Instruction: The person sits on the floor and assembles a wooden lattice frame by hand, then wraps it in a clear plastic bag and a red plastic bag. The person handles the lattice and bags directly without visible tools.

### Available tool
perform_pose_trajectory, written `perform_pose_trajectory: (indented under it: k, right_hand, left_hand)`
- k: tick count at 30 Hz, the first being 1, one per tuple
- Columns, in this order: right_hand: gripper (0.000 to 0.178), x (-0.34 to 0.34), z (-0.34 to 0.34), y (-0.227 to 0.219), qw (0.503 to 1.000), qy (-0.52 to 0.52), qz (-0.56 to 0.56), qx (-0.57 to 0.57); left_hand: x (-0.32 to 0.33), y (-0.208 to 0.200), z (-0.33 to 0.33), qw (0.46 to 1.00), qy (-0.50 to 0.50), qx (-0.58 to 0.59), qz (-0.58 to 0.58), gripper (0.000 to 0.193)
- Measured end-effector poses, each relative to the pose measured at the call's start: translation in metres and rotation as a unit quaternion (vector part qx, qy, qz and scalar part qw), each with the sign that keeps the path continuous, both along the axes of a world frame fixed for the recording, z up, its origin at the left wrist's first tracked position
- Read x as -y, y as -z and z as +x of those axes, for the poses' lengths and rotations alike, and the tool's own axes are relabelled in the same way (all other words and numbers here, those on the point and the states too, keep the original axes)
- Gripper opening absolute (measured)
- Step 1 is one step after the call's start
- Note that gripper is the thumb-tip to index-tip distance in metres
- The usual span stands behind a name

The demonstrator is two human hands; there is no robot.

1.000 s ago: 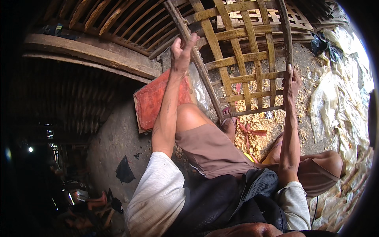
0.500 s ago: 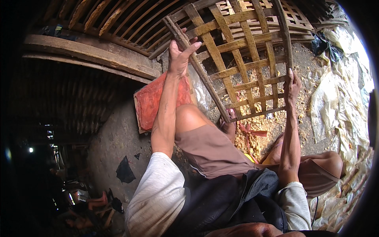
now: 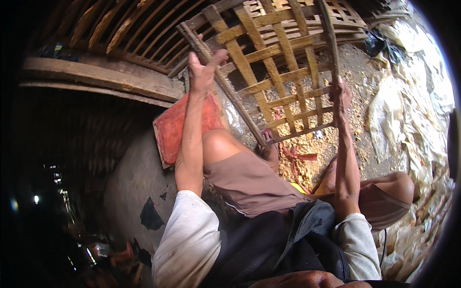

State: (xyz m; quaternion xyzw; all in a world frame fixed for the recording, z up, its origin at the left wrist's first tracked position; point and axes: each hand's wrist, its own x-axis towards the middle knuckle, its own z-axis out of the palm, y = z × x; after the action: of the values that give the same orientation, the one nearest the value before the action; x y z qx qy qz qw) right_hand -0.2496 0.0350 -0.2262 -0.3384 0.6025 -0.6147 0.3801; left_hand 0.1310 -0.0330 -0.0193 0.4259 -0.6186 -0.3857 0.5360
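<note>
A wooden-framed rack of woven bamboo strips is held tilted in front of me, above the floor. My left hand is closed round the rough left bar of its frame, the thumb on the near side and fingertips showing behind. On the right bar, my right hand grips the lower part, with its thumb lying along the wood. The rack's lower corner is close to my foot; I cannot tell whether they touch. Yellowish crumbs cover the ground seen through and beside the lattice.
Similar woven racks are stacked beyond. A red flat panel leans by my left knee. Red strips lie among the crumbs. Crumpled pale plastic sheets spread along the right. A wooden beam and slats stand at the left.
The rack, both my hands and the surroundings appear a little farther left in the picture. Both hands keep their hold on the frame.
</note>
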Motion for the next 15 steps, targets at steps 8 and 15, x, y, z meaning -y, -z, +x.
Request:
perform_pose_trajectory:
  k: [8, 15]
  right_hand:
    - [0.078, 0.0, 0.011, -0.028, 0.994, 0.026, 0.037, -0.096]
    - [0.069, 0.001, 0.0, -0.077, 1.0, -0.007, 0.001, -0.018]
  left_hand:
    - [-0.003, -0.002, -0.007, 0.999, -0.013, -0.015, 0.026, 0.05]
    - [-0.014, 0.001, -0.036, 0.999, 0.029, 0.032, 0.019, 0.044]
